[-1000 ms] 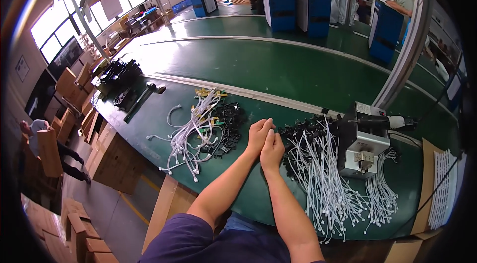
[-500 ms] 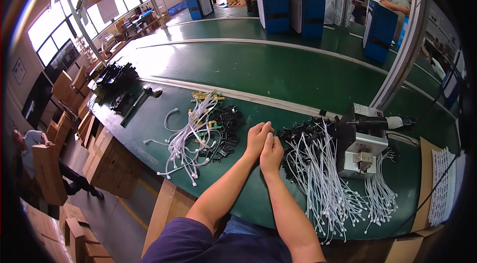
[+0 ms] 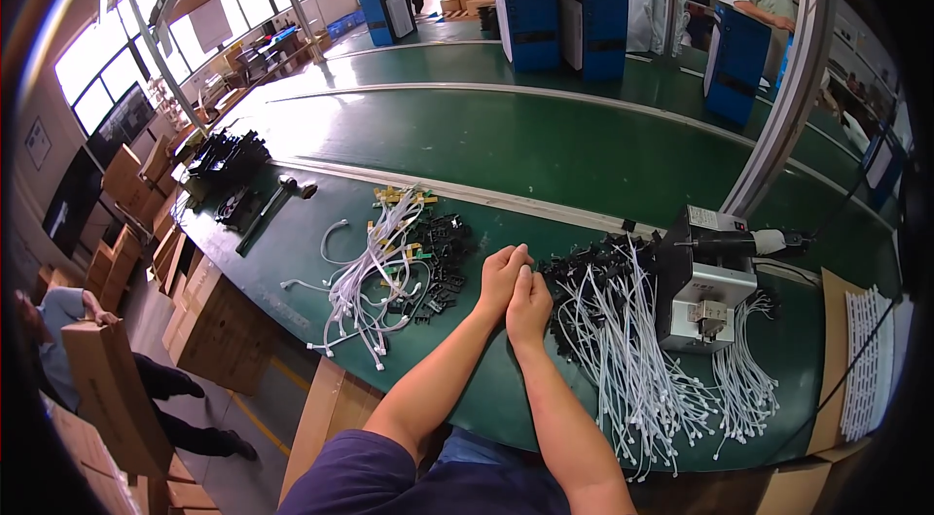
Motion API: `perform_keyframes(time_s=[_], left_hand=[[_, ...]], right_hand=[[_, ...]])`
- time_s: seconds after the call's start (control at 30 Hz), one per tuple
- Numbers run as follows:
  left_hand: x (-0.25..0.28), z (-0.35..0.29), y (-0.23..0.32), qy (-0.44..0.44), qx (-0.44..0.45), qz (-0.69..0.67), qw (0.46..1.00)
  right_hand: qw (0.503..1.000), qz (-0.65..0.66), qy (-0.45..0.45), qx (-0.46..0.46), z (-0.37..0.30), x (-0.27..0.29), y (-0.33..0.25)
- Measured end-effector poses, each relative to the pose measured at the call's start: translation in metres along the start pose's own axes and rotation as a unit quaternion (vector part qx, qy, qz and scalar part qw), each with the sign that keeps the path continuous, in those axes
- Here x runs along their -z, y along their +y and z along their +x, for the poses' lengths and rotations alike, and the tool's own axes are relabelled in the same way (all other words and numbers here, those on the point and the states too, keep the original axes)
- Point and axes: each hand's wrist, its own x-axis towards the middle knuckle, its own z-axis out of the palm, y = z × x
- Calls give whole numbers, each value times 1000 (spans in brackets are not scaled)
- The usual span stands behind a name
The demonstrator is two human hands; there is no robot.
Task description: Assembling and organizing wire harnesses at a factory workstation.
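Clock from the hands: white cables (image 3: 362,291) lie at nine o'clock, their ends near the edge of the green table (image 3: 494,389); small black clips (image 3: 445,245) sit between nine and ten, with green surface between them and the fingers. The left hand (image 3: 500,278) touches the right hand (image 3: 528,307), both curled narrow; I cannot tell whether anything is inside. Just beside, black-ended white wires (image 3: 628,340) fan toward the near edge at four o'clock. A machine (image 3: 693,277) stands at three.
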Motion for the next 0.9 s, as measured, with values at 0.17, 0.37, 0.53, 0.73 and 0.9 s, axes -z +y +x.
perform_keyframes(time_s=[0.17,0.37,0.53,0.73,0.9], left_hand=[[1,0,1,0,0,-1,1000],[1,-1,3,3,-2,1,1000],[0,-2,6,-3,4,-8,1000],[1,-2,4,-3,7,-1,1000],[0,-2,5,-2,-1,2,1000]], right_hand=[[1000,1,2,2,0,-1,1],[1000,-1,0,-3,0,-1,2],[1000,-11,-2,-8,0,0,3],[1000,18,3,0,-1,-2,-2],[1000,4,4,1,0,0,1]])
